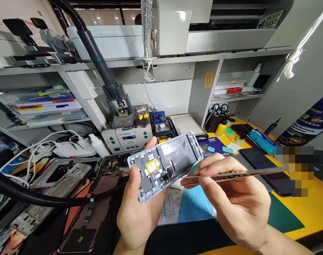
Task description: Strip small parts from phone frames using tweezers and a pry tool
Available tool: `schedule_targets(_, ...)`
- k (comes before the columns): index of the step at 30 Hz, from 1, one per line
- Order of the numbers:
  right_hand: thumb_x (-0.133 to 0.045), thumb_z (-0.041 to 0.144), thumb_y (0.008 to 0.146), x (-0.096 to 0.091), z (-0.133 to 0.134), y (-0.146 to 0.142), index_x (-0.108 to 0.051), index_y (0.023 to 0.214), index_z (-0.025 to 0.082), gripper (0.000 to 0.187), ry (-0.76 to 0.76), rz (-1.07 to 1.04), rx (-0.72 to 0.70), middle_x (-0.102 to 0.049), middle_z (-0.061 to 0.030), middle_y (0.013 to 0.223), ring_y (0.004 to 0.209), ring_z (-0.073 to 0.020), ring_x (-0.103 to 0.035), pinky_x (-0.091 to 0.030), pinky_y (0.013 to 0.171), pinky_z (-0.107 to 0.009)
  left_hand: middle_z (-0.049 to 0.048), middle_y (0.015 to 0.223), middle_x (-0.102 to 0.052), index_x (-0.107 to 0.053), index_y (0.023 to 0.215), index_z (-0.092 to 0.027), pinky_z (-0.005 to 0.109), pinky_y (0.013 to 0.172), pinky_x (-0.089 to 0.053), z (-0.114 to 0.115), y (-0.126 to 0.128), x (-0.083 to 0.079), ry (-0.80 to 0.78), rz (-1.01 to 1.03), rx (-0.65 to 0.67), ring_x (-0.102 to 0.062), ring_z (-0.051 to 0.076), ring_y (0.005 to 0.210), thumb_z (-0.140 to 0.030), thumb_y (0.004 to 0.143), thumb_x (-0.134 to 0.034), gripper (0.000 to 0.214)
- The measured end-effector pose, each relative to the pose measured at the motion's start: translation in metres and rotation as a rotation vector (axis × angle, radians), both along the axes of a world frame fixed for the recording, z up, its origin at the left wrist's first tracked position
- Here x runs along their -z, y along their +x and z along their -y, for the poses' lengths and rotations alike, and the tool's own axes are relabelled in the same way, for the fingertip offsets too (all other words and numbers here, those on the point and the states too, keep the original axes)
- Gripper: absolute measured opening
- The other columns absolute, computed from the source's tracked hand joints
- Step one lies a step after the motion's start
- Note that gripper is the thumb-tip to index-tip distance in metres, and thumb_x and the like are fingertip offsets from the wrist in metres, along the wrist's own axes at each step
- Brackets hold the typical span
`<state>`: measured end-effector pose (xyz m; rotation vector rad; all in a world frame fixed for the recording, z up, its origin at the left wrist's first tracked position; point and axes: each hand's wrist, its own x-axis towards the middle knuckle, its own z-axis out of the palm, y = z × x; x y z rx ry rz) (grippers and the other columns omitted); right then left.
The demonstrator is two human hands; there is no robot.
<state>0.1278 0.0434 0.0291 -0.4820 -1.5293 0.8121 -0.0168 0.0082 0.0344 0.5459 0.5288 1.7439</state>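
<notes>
My left hand grips an opened phone frame, its thumb pressed on the near left edge and fingers behind. The phone is tilted, inside facing me, with no back cover on it. A yellow-edged patch and small metal plates show at its left part; the right part is a bare dark recess. A short dark flex cable stands up near its middle. My right hand pinches metal tweezers, tips pointing left, just beside the phone's lower right edge. Whether the tips touch anything I cannot tell.
Phone parts and a black hose crowd the left side. Behind stand a rework station and a soldering stand. At right lie a dark phone, a blue tube and a large spray can.
</notes>
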Motion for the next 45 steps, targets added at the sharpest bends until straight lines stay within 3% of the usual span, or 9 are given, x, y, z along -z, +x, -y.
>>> schedule_targets(36, -0.057, 0.004, 0.094, 0.0028, 0.0003, 0.0022, -0.068, 0.100, 0.022, 0.023, 0.009, -0.003, -0.067, -0.068, -0.0059, 0.086, 0.077, -0.0218, -0.071, -0.063, 0.066, -0.039, 0.0076, 0.143, -0.066, -0.065, 0.138, -0.031, 0.059, 0.124, -0.028, 0.0010, -0.0019, 0.0033, 0.048, 0.008, 0.023, -0.035, 0.036, 0.151, -0.059, 0.097, -0.047, 0.053)
schedule_targets(45, -0.056, 0.006, 0.095, 0.0008, 0.0012, 0.0030, -0.068, 0.099, 0.024, 0.021, 0.010, 0.037, -0.043, -0.069, -0.0067, 0.083, 0.077, -0.0223, -0.070, -0.064, 0.063, -0.037, 0.0073, 0.140, -0.068, -0.066, 0.137, -0.029, 0.059, 0.126, -0.021, 0.0009, -0.0003, 0.0023, 0.059, -0.004, 0.022, -0.038, 0.035, 0.150, -0.059, 0.099, -0.044, 0.053)
